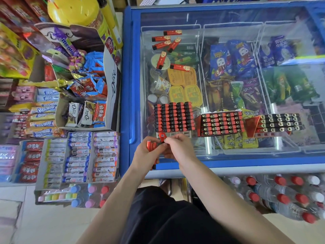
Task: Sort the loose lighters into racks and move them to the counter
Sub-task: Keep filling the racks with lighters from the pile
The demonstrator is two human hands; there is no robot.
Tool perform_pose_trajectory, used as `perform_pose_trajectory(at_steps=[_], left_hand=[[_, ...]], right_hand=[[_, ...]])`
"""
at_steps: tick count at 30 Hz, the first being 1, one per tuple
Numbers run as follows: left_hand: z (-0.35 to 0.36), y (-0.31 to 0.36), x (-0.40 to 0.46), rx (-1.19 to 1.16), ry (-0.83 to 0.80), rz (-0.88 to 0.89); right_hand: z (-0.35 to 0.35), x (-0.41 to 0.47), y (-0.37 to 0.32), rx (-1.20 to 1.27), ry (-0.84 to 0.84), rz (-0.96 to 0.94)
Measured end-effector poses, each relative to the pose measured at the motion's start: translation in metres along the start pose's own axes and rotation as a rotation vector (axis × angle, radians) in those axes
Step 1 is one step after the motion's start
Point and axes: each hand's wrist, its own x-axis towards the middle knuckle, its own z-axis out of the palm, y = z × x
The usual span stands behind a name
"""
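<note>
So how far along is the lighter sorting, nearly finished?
Partly. Three racks sit on the freezer lid: the left rack looks nearly full with empty slots along its near edge, and the middle rack and right rack look filled. The left hand grips a bunch of lighters while the right hand pinches one lighter by those slots. Six loose lighters remain further back. Nothing has visibly gone to a counter.

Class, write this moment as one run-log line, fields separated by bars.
left hand: holds bunch of lighters | right hand: pinches one lighter | racks: three on freezer lid | loose lighters: several remain
</note>
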Motion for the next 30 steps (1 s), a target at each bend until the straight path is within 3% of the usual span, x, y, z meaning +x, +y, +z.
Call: perform_pose_trajectory(at_steps=[15, 20, 26, 30], left_hand=[[-0.005, 0.005, 0.002, -0.027, 0.046, -0.012], [-0.001, 0.012, 0.007, -0.215, 0.062, -0.125], [0.002, 0.016, 0.007, -0.361, 0.04, -0.278], [0.004, 0.017, 0.005, -0.492, 0.02, -0.341]], right_hand=[[0.018, 0.003, -0.004, 0.048, -0.047, 0.032], [0.011, -0.001, -0.004, 0.133, -0.071, 0.039], [-0.008, -0.012, 0.006, -0.183, -0.189, -0.013], [-0.016, -0.016, 0.014, -0.261, -0.205, -0.087]])
